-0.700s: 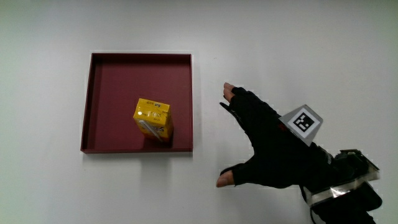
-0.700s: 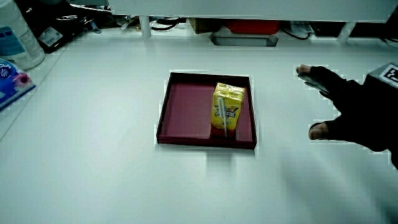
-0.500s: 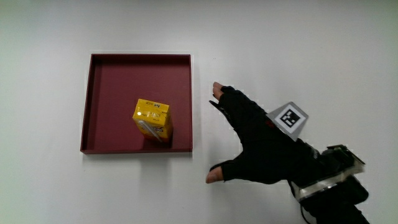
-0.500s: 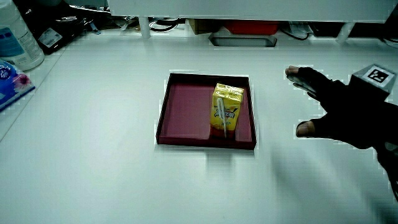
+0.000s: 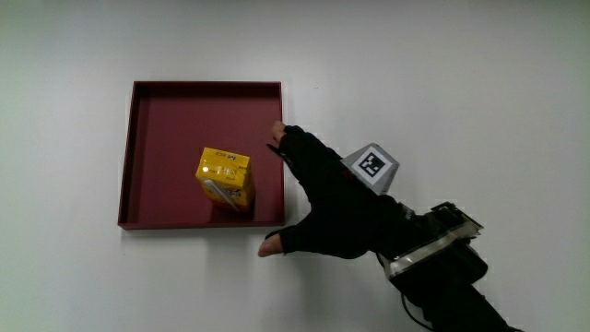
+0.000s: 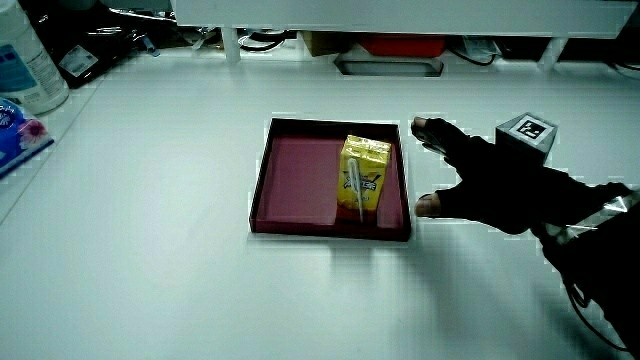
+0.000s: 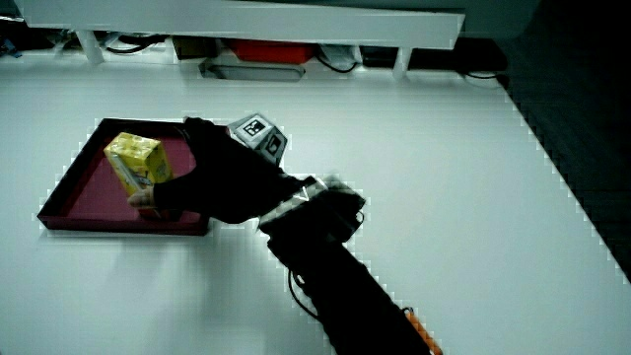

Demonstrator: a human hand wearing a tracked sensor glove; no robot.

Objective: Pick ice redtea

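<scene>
One yellow ice redtea carton stands upright in the dark red tray on the white surface, and from above we see it in the part of the tray nearer to the person. We see the hand spread beside the tray, its forefinger tip reaching over the tray's rim and its thumb pointing along the tray's near edge; it holds nothing and does not touch the carton. We note the patterned cube on the back of the glove and the forearm running toward the person.

In a side view we see the carton with a straw on its face, standing inside the tray, and the hand open just beside the tray's rim, clear of the carton. A bottle stands near the edge of the surface, well apart from the tray.

In a side view we see the hand over the tray's edge, close to the carton; we cannot tell whether they touch here.
</scene>
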